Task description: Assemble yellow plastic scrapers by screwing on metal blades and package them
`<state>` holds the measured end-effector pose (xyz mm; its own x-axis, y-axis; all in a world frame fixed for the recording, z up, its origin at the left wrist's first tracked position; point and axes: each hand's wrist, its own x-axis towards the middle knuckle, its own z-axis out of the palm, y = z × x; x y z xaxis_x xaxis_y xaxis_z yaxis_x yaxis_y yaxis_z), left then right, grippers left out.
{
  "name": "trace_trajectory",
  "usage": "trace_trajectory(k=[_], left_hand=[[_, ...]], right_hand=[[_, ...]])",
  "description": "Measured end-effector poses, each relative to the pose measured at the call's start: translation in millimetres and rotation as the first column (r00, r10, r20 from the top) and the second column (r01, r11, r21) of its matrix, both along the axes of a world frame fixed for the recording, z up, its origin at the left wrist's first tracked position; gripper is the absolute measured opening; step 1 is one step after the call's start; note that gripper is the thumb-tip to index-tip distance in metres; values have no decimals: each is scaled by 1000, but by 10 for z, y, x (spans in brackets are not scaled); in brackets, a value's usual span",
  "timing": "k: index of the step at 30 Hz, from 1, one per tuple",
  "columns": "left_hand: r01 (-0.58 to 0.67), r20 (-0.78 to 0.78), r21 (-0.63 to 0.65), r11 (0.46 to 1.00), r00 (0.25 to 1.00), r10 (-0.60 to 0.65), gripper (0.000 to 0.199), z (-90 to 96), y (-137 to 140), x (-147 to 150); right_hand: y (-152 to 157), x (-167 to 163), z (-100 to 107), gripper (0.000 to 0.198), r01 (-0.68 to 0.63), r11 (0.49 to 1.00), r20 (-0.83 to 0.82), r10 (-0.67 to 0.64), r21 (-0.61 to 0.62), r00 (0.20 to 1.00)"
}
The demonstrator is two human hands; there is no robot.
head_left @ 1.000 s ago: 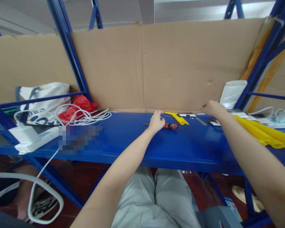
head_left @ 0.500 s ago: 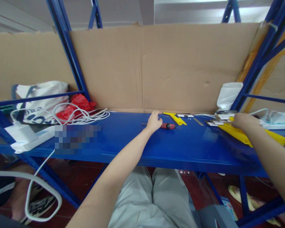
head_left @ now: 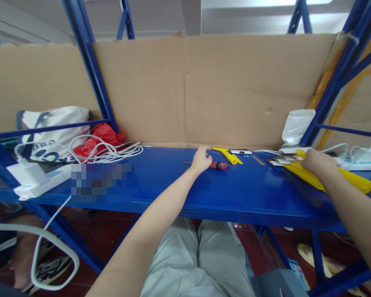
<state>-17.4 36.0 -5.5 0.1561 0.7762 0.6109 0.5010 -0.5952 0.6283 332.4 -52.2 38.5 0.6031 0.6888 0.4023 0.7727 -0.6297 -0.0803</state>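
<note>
Room in front of the red screwdriver (head_left: 220,165), obstacles on its other sides.
A wide stretch of blue tabletop (head_left: 235,189) lets a hand pass before it; the left hand (head_left: 202,160) covers its middle, a yellow piece (head_left: 233,158) lies just behind, the cardboard wall (head_left: 235,90) stands beyond, and well right of it the right hand (head_left: 319,162) and yellow sheet (head_left: 306,175) block the way.

Red plastic bag (head_left: 106,132) beside white tote bag (head_left: 64,117), cardboard (head_left: 139,90) behind.
</note>
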Motion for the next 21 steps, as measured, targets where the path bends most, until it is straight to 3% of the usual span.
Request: trace_trajectory(k=[2,6,11,18,21], left_hand=[[12,7,-14,1000,1000,-11,35,-2,-7,3],[32,29,-40,999,999,-31,43,0,-30,14],[74,87,-97,992,994,-66,62,-6,-27,30],[82,123,-125,989,990,-66,63,-19,38,34],[119,149,-122,985,984,-100,58,-32,54,40]], right_hand=[[-10,-155,107,41,8,998,-60,-12,-63,998],[54,-567,300,39,-135,991,-15,135,27,991],[333,-1135,373,37,-329,933,39,327,147,944],[543,-1760,192,37,-515,826,-73,542,228,837],[499,-1855,59,39,-571,802,-93,591,176,801]])
